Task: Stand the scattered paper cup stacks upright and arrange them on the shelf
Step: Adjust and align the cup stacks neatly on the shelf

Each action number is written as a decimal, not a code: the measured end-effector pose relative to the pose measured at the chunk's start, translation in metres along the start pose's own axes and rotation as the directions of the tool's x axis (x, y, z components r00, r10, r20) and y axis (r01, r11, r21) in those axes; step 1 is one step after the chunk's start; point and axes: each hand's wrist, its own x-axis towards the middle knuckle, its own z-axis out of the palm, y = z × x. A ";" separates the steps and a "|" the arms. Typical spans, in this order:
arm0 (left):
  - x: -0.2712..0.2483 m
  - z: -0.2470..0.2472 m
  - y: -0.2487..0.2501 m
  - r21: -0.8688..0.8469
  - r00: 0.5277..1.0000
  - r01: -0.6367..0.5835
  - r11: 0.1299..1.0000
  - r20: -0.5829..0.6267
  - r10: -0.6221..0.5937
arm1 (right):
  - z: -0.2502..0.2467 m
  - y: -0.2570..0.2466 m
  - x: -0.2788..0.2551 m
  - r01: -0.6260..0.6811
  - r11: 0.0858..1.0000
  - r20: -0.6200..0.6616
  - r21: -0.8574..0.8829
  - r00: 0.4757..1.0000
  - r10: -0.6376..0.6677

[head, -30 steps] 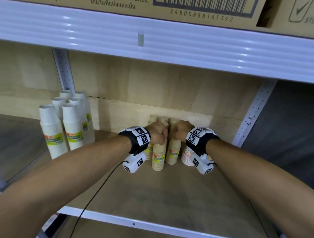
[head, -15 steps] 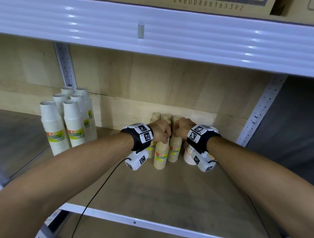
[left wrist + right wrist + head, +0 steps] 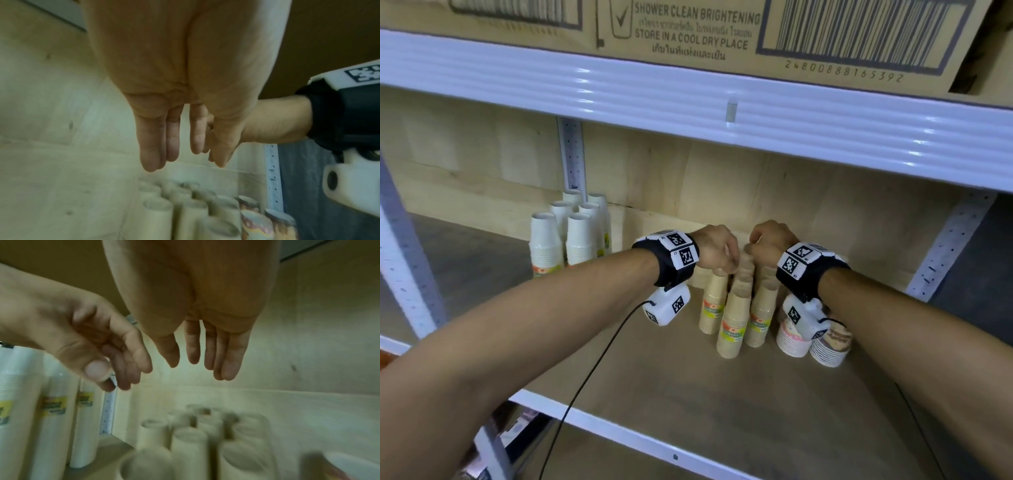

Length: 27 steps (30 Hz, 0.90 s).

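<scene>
Brown cup stacks [image 3: 734, 318] upright below hands

Both forearms reach forward, converging. Left hand [image 3: 714, 250] and right hand [image 3: 770, 241] side by side, close, knuckles up, apart. Wrist views: left fingers [image 3: 151, 146] hang straight down, relaxed, holding nothing; right fingers [image 3: 230, 356] likewise extended, empty. Black bands on both wrists.

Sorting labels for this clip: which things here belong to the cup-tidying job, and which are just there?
Job: brown cup stacks, white cup stacks, patterned cup stacks, shelf, left hand, right hand.
Just there: cardboard box, cable.
</scene>
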 end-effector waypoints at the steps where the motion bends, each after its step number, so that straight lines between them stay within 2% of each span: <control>1: -0.004 -0.012 -0.003 0.004 1.000 0.012 1.000 -0.022 -0.012 | -0.001 -0.009 0.002 0.027 1.000 -0.006 0.011 1.000 -0.027; 8: -0.039 -0.087 -0.046 0.052 0.973 0.130 0.990 -0.201 -0.117 | -0.002 -0.088 0.009 0.198 0.976 -0.029 0.090 0.980 -0.196; 15: -0.091 -0.142 -0.102 0.077 0.907 0.274 0.959 -0.351 -0.232 | 0.013 -0.172 0.005 0.350 0.923 -0.007 0.162 0.936 -0.353; 22: -0.134 -0.159 -0.154 0.034 0.854 0.395 0.918 -0.383 -0.353 | 0.037 -0.231 -0.002 0.428 0.871 -0.001 0.241 0.898 -0.441; 27: -0.151 -0.159 -0.172 0.005 0.842 0.455 0.890 -0.329 -0.428 | 0.052 -0.253 -0.005 0.429 0.863 0.052 0.267 0.888 -0.457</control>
